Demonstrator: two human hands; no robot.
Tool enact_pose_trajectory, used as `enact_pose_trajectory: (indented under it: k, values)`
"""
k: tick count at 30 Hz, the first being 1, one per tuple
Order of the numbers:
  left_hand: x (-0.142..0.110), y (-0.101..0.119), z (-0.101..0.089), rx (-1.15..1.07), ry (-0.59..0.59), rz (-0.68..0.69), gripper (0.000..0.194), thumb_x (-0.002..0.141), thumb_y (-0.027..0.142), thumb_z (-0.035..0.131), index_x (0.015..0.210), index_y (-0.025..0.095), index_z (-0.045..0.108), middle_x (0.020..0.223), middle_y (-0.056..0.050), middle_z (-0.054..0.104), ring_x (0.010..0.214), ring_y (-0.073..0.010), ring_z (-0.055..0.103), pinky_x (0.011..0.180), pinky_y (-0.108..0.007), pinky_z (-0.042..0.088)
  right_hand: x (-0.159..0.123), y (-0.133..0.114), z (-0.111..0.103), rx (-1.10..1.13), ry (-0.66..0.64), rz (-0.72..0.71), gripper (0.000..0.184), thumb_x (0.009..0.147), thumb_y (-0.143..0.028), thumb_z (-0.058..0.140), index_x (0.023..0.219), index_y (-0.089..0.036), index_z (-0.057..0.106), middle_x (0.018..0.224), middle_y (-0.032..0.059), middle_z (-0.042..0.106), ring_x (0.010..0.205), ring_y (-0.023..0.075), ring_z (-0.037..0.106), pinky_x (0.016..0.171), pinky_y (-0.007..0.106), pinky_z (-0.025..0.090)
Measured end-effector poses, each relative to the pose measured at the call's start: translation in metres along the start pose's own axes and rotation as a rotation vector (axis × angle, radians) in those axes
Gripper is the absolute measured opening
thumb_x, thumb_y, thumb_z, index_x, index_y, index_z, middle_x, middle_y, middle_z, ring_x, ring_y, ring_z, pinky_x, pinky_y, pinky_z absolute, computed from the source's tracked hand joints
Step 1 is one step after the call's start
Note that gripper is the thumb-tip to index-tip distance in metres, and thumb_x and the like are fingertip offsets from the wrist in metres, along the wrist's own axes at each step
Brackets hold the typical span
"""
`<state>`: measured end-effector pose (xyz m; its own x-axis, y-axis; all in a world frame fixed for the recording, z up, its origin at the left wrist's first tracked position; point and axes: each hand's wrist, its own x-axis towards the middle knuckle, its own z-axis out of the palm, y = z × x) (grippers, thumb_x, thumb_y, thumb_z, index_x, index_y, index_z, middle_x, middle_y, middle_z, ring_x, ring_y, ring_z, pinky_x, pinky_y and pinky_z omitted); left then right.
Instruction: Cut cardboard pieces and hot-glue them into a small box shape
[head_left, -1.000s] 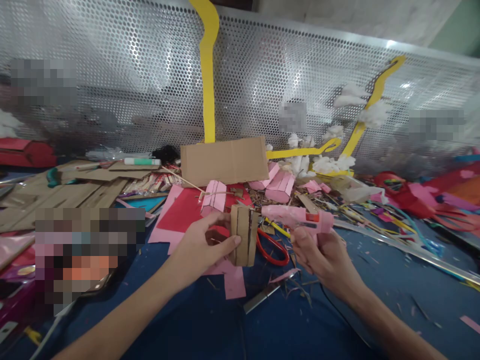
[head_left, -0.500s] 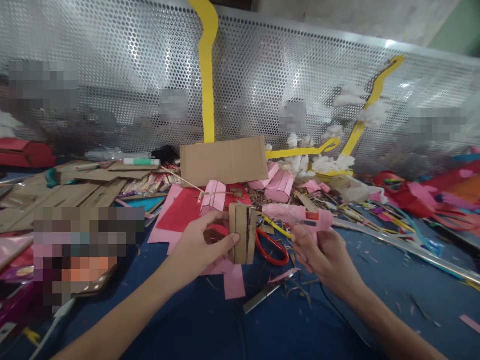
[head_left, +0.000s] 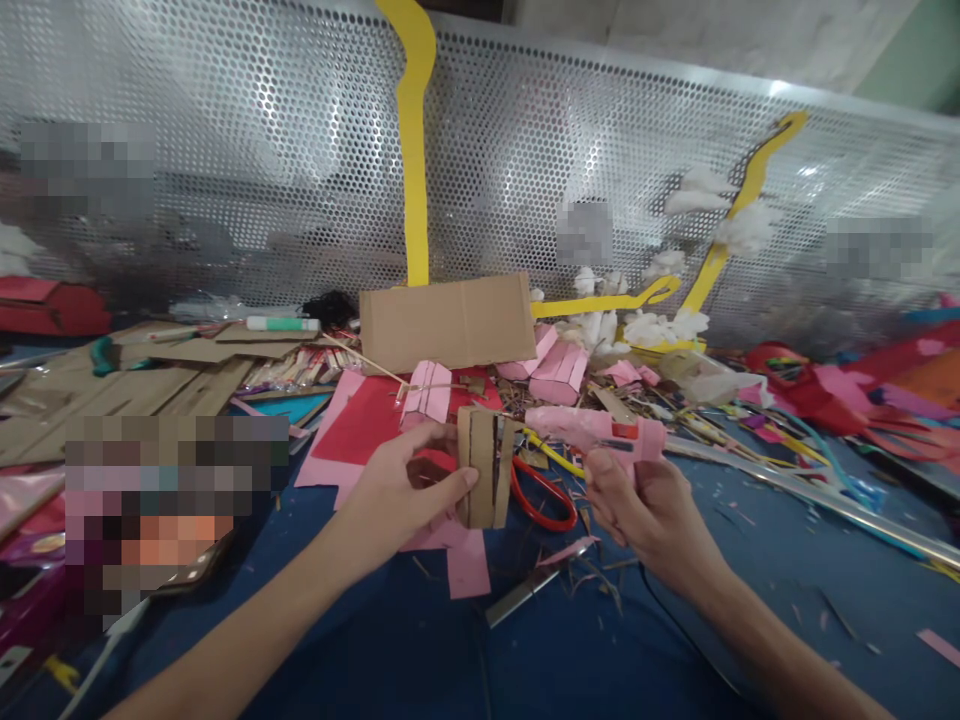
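Observation:
My left hand (head_left: 405,480) pinches a small folded cardboard piece (head_left: 481,480), held upright with a dark slit along its right part. In my right hand (head_left: 637,500) is a pink glue gun (head_left: 585,430), fingers wrapped around its handle. The gun's nozzle points left and meets the upper right edge of the cardboard, though I cannot tell if it touches. Just behind the cardboard lie scissors with a red handle loop (head_left: 546,498). Under my left hand are red paper (head_left: 360,425) and pink paper (head_left: 469,565). A small pink paper box (head_left: 427,392) sits beyond it.
A cardboard box (head_left: 450,325) with a tall yellow strip (head_left: 414,180) stands against a perforated metal panel (head_left: 495,150). A metal blade-like strip (head_left: 523,592) lies in front on the blue surface (head_left: 390,650). Cardboard sheets (head_left: 142,400) cover the left; a clear tube (head_left: 810,500) lies right.

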<state>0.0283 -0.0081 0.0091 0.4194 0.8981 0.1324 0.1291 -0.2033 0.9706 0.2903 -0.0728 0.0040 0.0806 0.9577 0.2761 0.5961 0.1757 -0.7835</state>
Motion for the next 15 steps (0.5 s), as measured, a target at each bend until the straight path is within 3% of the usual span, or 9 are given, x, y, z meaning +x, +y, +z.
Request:
enact_pose_trajectory:
  k: [5, 15]
  values:
    - [0.0001, 0.0016, 0.0012, -0.017, 0.006, -0.026, 0.034, 0.082, 0.033, 0.073, 0.111, 0.016, 0.067, 0.107, -0.009, 0.073, 0.088, -0.0222, 0.072, 0.076, -0.035, 0.058, 0.0003, -0.0018, 0.0001, -0.015, -0.004, 0.001, 0.057, 0.102, -0.060, 0.042, 0.059, -0.022, 0.041, 0.048, -0.0039, 0.038, 0.040, 0.0091, 0.037, 0.040, 0.024, 0.028]
    - [0.0012, -0.0067, -0.0028, 0.017, 0.018, 0.053, 0.033, 0.086, 0.035, 0.072, 0.113, 0.017, 0.068, 0.112, -0.010, 0.071, 0.094, -0.0238, 0.071, 0.081, -0.038, 0.058, 0.0020, -0.0005, 0.0004, 0.029, 0.005, 0.025, 0.058, 0.100, -0.063, 0.045, 0.059, -0.022, 0.042, 0.047, -0.0039, 0.038, 0.040, 0.0089, 0.037, 0.039, 0.025, 0.026]
